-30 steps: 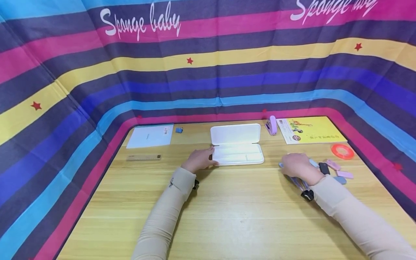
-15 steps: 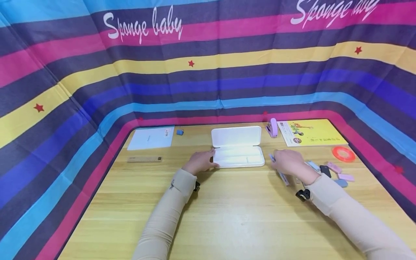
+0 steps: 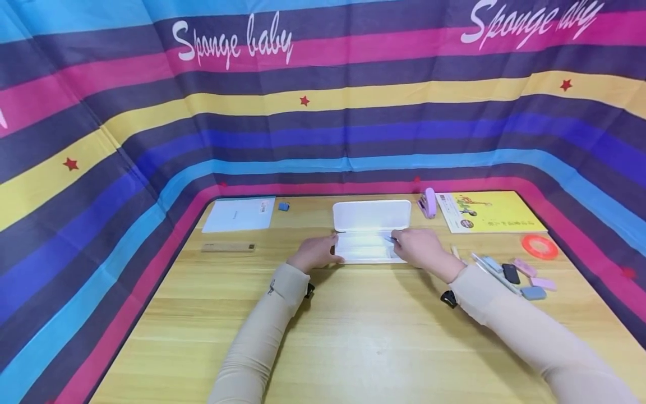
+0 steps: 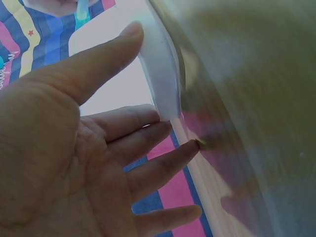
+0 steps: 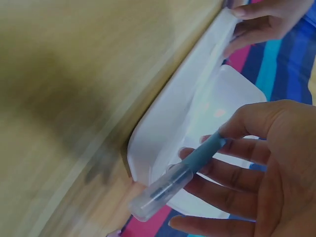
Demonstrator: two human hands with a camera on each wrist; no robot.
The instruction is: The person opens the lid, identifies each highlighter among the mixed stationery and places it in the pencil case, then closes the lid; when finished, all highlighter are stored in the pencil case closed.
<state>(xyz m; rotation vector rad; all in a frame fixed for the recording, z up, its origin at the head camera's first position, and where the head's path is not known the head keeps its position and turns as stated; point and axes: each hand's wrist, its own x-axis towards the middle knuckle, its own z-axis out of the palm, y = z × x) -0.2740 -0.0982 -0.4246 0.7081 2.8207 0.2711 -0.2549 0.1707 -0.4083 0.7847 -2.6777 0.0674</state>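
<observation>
A white pencil case (image 3: 368,261) lies with its lid (image 3: 372,216) raised at the middle of the table. My left hand (image 3: 314,252) holds the case's left end, thumb at the front edge and forefinger at the corner. The other fingers of that hand spread free in the left wrist view. Over the case's right end, my right hand (image 3: 416,244) pinches a light blue pen (image 5: 205,150) with a clear cap between thumb and fingers. In the right wrist view the pen slants across the case's end, capped end toward the table.
To the right lie several pens (image 3: 497,274) and erasers (image 3: 542,284), with a red tape ring (image 3: 526,247) behind. A purple stapler (image 3: 427,203) and a yellow book (image 3: 504,210) stand farther back. At left are a ruler (image 3: 228,247), a pale notebook (image 3: 238,216) and a small blue object (image 3: 284,206).
My right hand has moved left from the pens to over the pencil case, carrying the pen. The left hand has stayed at the case's left end.
</observation>
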